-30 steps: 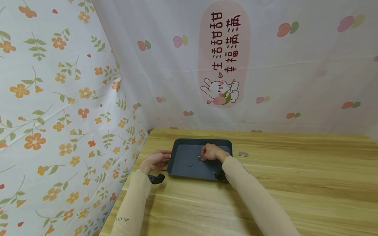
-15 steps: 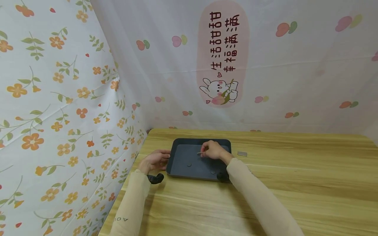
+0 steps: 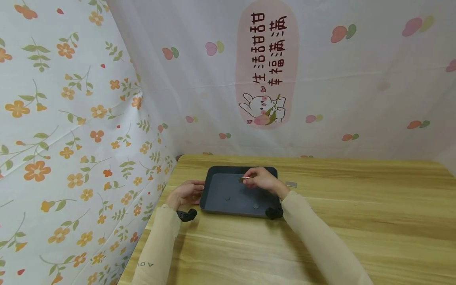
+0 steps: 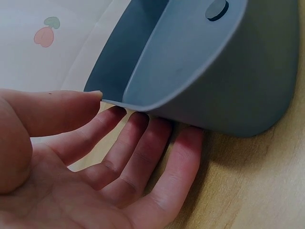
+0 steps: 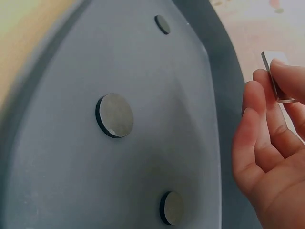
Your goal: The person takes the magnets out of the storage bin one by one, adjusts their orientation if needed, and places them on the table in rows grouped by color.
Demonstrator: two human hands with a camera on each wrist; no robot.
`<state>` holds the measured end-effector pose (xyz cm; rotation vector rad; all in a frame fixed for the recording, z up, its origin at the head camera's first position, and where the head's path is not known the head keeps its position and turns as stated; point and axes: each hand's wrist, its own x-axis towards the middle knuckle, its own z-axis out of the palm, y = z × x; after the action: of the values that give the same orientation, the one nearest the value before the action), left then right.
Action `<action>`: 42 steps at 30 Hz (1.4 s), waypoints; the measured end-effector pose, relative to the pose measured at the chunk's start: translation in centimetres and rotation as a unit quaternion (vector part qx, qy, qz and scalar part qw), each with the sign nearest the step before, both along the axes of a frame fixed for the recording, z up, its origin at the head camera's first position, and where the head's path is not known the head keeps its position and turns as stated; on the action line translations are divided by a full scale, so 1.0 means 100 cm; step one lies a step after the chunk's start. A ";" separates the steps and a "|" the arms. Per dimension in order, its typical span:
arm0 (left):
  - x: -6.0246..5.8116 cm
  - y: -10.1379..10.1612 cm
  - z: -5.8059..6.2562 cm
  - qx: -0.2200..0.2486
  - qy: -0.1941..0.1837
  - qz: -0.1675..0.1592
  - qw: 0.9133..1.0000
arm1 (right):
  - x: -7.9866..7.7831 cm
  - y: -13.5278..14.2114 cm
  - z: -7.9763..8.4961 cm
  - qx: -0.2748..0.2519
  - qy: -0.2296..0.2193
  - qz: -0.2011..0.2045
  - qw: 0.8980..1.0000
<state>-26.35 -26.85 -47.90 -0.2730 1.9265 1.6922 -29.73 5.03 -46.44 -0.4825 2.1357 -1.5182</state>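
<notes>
My left hand [image 3: 189, 192] holds the left end of a dark grey rectangular tray [image 3: 231, 213]. In the left wrist view its thumb is at the rim corner and its fingertips touch the outer wall. Over the back right part of the tray, my right hand [image 3: 261, 178] pinches a small flat rectangular metal piece [image 5: 275, 56] between thumb and fingers. Round flat metal discs lie on the tray floor: one left of middle [image 3: 227, 198], one near the front right [image 3: 256, 206]. The right wrist view shows three discs, the largest-looking disc [image 5: 114, 116] nearest the camera.
A grey rectangular piece [image 3: 291, 184] lies on the wooden table [image 3: 356, 221] just right of the tray. A floral cloth [image 3: 85, 158] hangs at the left, and a printed white cloth [image 3: 320, 99] behind the table. Black wrist devices [image 3: 274, 213] sit near the tray's front corners.
My right hand has drawn slightly up and to the right, and the metal piece has turned in its fingers. The left hand stays at the tray. The head view has shifted a little.
</notes>
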 end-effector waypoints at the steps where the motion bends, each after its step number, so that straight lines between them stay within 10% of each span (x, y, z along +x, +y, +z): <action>1: 0.000 0.000 0.000 0.000 0.000 0.000 1.000 | 0.001 0.001 0.000 -0.003 -0.004 -0.003 1.000; 19: -0.002 -0.001 -0.001 0.001 0.001 -0.006 1.000 | 0.009 0.012 0.006 -0.089 -0.039 -0.073 0.993; 42: 0.001 0.001 0.002 0.001 0.005 -0.010 1.000 | 0.016 0.059 0.018 -0.067 -0.008 -0.110 0.992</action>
<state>-26.26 -26.77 -47.67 -0.2446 1.9296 1.6860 -28.14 10.88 -44.69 -0.2860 2.1420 -1.7871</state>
